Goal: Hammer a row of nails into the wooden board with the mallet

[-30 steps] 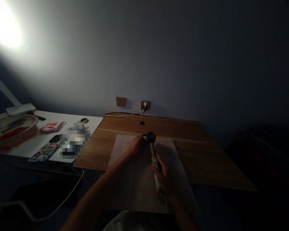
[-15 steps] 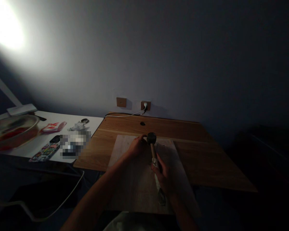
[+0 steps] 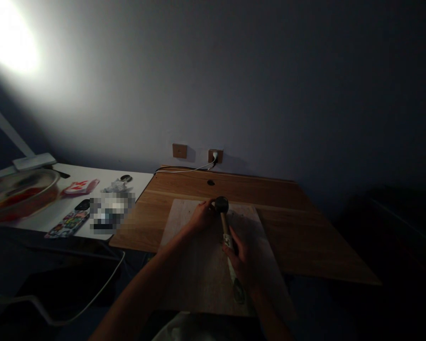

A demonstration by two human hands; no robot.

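My right hand (image 3: 240, 255) is wrapped round the handle of a hammer (image 3: 225, 226). Its dark round head (image 3: 221, 204) points away from me, and a pale patterned wrap covers part of the handle. Just left of the head is my left hand (image 3: 203, 214), its fingers curled together close to the hammer head. Whatever those fingers pinch is hidden in the dim light. Beneath both hands lies a pale wooden board (image 3: 195, 279) on the brown wooden desk (image 3: 291, 232). A few small dark specks show on the board near the hammer head.
On the left, a white table (image 3: 53, 222) carries a clear basin (image 3: 24, 194), a red-and-white packet (image 3: 81, 186), crumpled plastic (image 3: 115, 185) and a patterned case (image 3: 68, 224). A white plug (image 3: 215, 155) with cables sits in the wall behind. A lamp glares at upper left.
The hammer head has shifted very slightly left, closer to my left hand. Both hands keep nearly the same place and grip, and the view has moved a little.
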